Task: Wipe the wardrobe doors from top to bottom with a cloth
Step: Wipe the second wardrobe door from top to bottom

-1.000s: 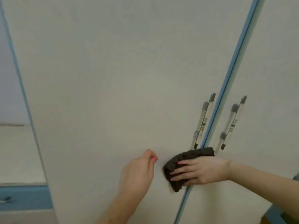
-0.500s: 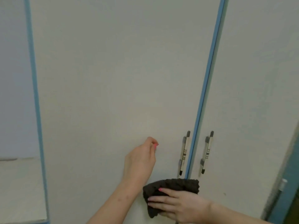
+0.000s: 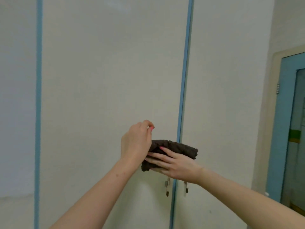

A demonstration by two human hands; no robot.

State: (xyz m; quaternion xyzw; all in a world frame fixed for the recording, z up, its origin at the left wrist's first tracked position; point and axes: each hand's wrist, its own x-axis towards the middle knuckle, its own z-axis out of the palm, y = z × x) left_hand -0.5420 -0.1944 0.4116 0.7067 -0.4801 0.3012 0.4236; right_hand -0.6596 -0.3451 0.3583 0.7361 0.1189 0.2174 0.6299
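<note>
Head view: right hand (image 3: 177,164) presses the dark cloth (image 3: 175,149) with straight fingers against the wardrobe doors (image 3: 107,80), now above the handles (image 3: 167,187); left hand (image 3: 135,144), loosely curled, now overlaps it.

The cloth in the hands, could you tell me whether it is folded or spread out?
Folded: the dark cloth is a thick bunched wad under the right hand.
</note>
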